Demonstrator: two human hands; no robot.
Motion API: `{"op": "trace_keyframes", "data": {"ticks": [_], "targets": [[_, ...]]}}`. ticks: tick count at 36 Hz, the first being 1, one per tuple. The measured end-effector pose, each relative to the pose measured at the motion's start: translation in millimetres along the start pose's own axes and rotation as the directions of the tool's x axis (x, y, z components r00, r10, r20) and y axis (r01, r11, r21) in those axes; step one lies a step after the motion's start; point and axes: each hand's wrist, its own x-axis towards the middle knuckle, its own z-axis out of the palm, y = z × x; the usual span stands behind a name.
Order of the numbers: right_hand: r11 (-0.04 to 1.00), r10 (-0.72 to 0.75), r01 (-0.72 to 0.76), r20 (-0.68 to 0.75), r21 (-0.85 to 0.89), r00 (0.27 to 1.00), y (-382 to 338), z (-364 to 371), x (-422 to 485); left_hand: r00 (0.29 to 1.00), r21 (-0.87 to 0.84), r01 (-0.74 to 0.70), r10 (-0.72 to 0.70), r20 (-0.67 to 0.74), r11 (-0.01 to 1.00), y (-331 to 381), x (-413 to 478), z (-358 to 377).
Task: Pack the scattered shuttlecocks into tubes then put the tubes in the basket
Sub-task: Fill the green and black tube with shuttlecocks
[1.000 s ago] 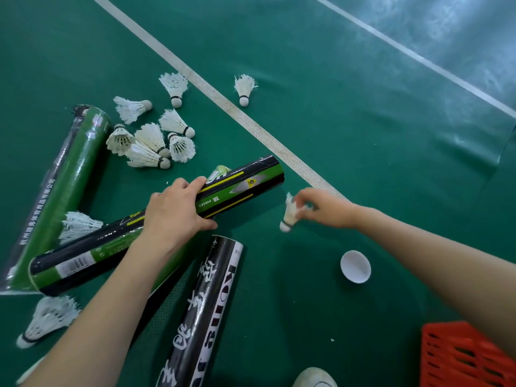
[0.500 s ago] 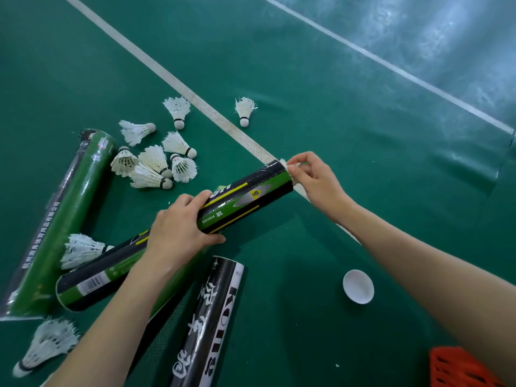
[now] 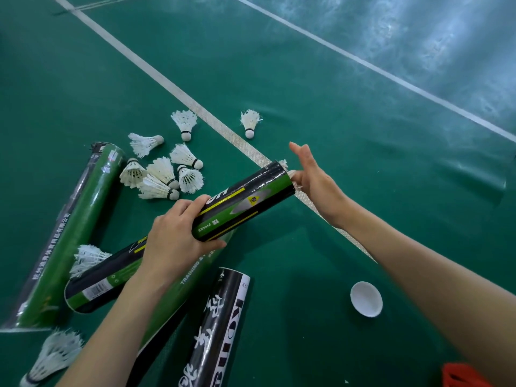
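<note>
Head view: the left hand [image 3: 173, 241] gripped the held tube [image 3: 245, 202] around its middle, fingers curled over the top and thumb underneath. The held tube was black and green and lifted off the floor [image 3: 363, 135]. Its long axis ran lower left to upper right, with the open mouth pointing up-right, away from the person.

A shuttlecock [image 3: 284, 164] sat in that mouth, with only white feather tips poking out. The right hand [image 3: 315, 182] was at the mouth, its thumb side touching the feathers. Its fingers [image 3: 300, 150] were straight, loosely spread and pointing away, gripping nothing.

The green tube [image 3: 78, 219] lay on the floor at left, roughly parallel to the held tube. A second green tube [image 3: 178, 300] lay under the held tube and left forearm, mostly hidden. The black tube [image 3: 220, 331] with white lettering lay bottom middle, its axis running nearly straight away from the person. A white cap [image 3: 366, 298] lay hollow side up, right of the black tube and apart from it.

A bunch of shuttlecocks [image 3: 164, 174] lay between the green tube and the white line [image 3: 156, 74], with a lone shuttlecock [image 3: 250, 122] on the line's far side. A near shuttlecock [image 3: 86, 255] lay just beside the held tube's low end. A corner shuttlecock [image 3: 53, 356] lay bottom left. The red basket [image 3: 463, 375] showed at bottom right, mostly cut off.
</note>
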Motion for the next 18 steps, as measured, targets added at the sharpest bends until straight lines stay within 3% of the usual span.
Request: {"op": "trace_keyframes", "data": {"ticks": [8,15,18], "targets": [[1.000,0.007,-0.008,0.060,0.020,0.998,-3.9,-1.6,-4.3,1.000,0.052,-0.007,0.007,0.008,0.999,3.1,-0.6,2.0],[0.991,-0.023,0.037,-0.108,0.128,0.994,0.1,-2.4,0.8,0.996,0.079,0.037,-0.043,0.073,0.996,10.9,3.6,-2.5],[0.997,-0.019,0.033,-0.206,0.068,0.978,8.2,-5.4,6.3,0.989,0.132,0.060,-0.077,0.127,0.989,11.0,7.9,-6.0]]}}
